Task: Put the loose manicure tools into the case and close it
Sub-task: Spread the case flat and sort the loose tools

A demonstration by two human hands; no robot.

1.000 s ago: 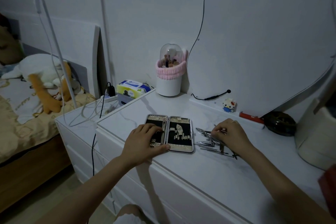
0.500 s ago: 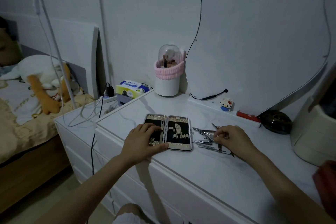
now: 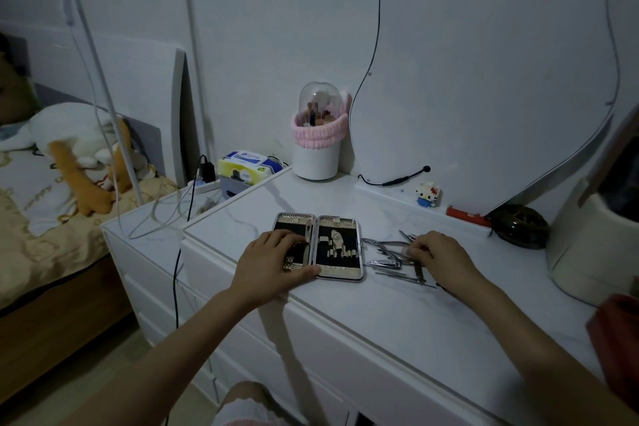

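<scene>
Setting: A dim bedroom, where a white dresser with a marbled top stands against a pale wall; a bed with a plush toy lies off to the left.

Head view, case: An open manicure case lies flat near the dresser's front edge, both halves lined in black, with pale metal trim and rows of small holding loops. Most loops on the right half look unfilled.

Left hand: The left hand rests on the case's left half, fingers laid over the lining and thumb along the near rim. It appears to be steadying the case; whether it grips anything underneath cannot be told.

Right hand: The right hand sits just right of the case, fingers curled down into the loose manicure tools. It seems to be pinching one, though which piece cannot be made out.

Tools: Thin steel pieces, nippers and clippers among them, lie in a crossed heap touching the right hand's fingertips and just beside the case's right edge.

Behind the hands: A brush holder with a pink band, a small block figure and a curvy mirror stand well beyond.

Risk: The pieces overlap, so lifting one could drag others toward the front edge. A tool seated loosely in its loop could likely keep the case from closing.
</scene>
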